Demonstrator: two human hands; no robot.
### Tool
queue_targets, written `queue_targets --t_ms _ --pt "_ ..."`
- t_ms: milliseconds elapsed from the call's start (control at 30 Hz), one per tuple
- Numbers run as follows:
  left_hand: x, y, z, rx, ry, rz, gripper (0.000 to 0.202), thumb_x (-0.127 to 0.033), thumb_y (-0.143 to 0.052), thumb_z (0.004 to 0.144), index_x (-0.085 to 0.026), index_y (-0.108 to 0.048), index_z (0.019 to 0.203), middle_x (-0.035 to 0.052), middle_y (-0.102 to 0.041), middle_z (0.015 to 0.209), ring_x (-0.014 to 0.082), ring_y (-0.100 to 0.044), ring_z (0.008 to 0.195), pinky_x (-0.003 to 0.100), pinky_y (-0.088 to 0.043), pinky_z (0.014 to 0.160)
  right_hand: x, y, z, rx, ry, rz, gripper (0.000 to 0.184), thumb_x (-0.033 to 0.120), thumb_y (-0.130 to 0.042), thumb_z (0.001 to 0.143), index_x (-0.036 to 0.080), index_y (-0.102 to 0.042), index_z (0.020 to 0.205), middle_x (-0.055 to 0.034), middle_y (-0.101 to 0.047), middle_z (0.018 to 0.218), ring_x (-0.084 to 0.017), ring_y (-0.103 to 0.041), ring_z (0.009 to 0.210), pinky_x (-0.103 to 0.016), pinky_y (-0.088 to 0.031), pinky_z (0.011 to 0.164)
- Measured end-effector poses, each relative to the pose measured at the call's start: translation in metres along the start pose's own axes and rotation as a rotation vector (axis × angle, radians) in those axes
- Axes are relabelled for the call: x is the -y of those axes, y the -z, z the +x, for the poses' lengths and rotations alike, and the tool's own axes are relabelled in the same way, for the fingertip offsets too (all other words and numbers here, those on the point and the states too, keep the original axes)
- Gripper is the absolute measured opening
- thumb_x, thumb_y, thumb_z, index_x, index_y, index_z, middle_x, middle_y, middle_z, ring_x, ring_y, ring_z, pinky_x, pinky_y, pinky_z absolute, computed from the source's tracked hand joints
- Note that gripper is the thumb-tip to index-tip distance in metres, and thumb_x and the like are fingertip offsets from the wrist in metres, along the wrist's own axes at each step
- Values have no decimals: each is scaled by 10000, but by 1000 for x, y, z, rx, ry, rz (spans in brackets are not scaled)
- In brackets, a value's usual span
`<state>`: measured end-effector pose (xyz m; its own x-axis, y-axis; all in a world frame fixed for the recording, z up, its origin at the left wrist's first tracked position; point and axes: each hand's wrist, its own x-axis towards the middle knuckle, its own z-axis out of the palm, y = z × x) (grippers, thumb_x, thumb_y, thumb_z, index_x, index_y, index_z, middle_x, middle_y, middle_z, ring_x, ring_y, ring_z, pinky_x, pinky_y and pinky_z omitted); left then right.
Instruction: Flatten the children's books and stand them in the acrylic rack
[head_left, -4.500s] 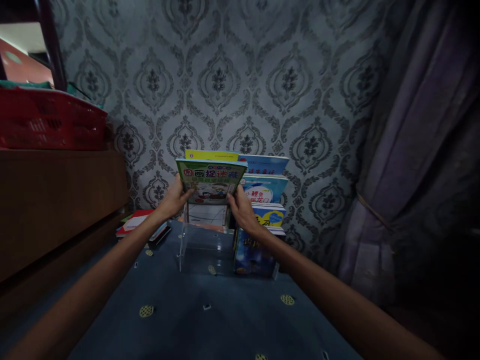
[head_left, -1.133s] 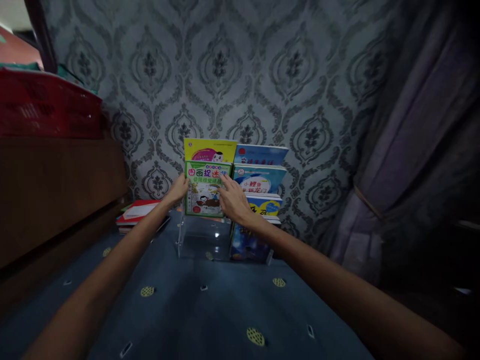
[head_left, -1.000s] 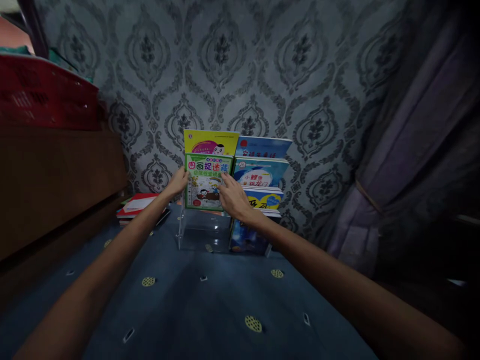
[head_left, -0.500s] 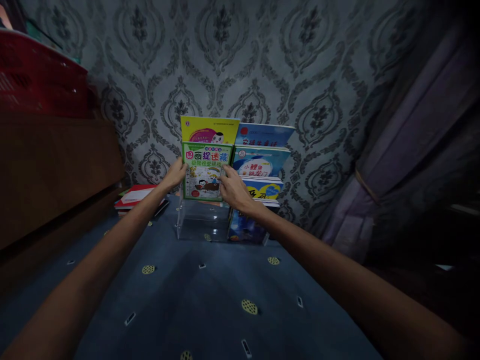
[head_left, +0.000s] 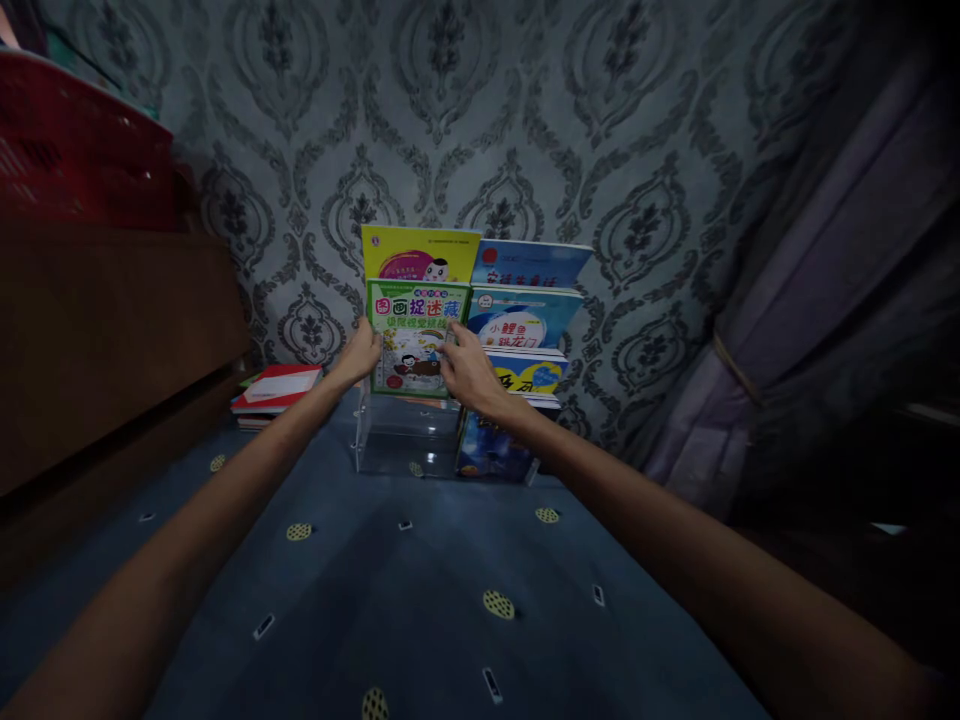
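Both my hands are at a green-bordered picture book (head_left: pixel 411 345), upright in the left half of a clear tiered rack (head_left: pixel 397 445). My left hand (head_left: pixel 361 354) grips its left edge with curled fingers. At the right side, my right hand (head_left: pixel 471 372) grasps the other edge, its thumb and index finger over the cover. Behind and above it stands a yellow book (head_left: pixel 416 245). The rack's right half bears a blue book (head_left: pixel 532 262) at the top, a light-blue book (head_left: pixel 525 315) below, then a yellow-and-blue book (head_left: pixel 544 372) and a dark blue book (head_left: pixel 491 445).
A stack of books with a red cover (head_left: pixel 279 385) lies left of the rack. A brown wooden cabinet (head_left: pixel 112 330) with a red plastic basket (head_left: pixel 90 140) on top stands at the left. Patterned blue cloth (head_left: pixel 420 600) covers the surface; a tied purple curtain (head_left: pixel 780 300) hangs at the right.
The green-bordered book and both my hands have shifted slightly to the right in the rack. The camera view has moved a little.
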<state>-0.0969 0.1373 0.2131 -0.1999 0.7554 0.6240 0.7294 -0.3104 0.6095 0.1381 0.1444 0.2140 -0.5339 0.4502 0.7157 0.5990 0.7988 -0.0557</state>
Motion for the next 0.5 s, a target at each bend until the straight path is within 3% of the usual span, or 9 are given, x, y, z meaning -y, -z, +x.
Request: queue_targets --t_ms 100,267,500 --pt "-1 0 -1 4 12 15 316 -187 -465 884 -143 -496 1195 147 -625 1220 308 -510 1280 457 -354 1120 -1 -2 1 -27 20 11 309 116 -477 851 118 -706 1058 -166 -477 1473 -324 -394 1389 -514 -355 1156" --pt "0 3 -2 19 29 30 284 -184 -466 879 -160 -514 1157 135 -648 1160 321 -544 1237 469 -384 1091 0 -3 2 -21 22 -1 301 125 -477 860 91 -709 1048 -209 -479 1458 -348 -407 1375 -526 -363 1142" --pt "1 7 -2 22 2 -27 363 -242 -515 862 -166 -509 1218 125 -656 1185 317 -535 1261 460 -375 1104 1 -6 -2 -12 41 25 292 115 -492 859 124 -707 1056 -171 -462 1483 -321 -383 1400 -516 -351 1157"
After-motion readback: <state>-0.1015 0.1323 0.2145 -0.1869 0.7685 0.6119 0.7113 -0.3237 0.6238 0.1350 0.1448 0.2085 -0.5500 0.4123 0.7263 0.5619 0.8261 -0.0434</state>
